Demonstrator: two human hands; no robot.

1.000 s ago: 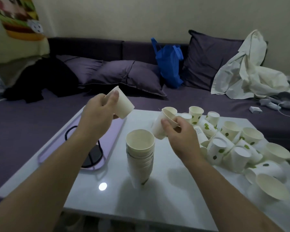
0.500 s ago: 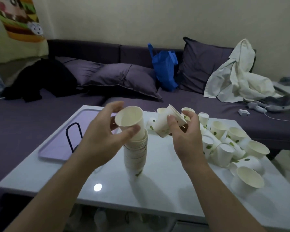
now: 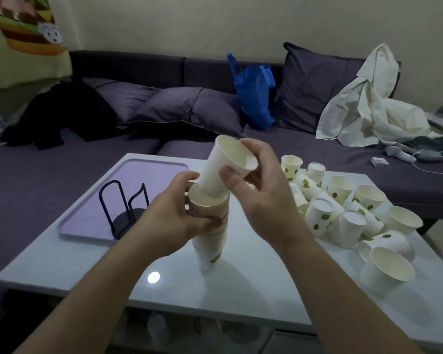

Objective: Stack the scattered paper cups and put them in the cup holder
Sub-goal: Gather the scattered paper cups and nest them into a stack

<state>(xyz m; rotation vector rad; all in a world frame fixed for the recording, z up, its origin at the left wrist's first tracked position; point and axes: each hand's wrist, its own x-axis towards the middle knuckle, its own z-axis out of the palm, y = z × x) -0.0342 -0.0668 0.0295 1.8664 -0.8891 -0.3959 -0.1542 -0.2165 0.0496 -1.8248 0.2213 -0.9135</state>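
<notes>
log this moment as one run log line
left hand steadies stack | right hand tilts cup into stack | holder empty

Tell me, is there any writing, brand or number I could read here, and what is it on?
No text can be read.
Paper cup lying in the heap: a small block of print, too small to read.
Stack of cups: dark marks by the rims, blurred.
Cartoon cloth: a picture only, no words.

Bare white table (image 3: 253, 282) in front of the cup stack (image 3: 211, 236), wire cup holder (image 3: 124, 210) to its left, scattered paper cups (image 3: 348, 213) crowding its right
</notes>
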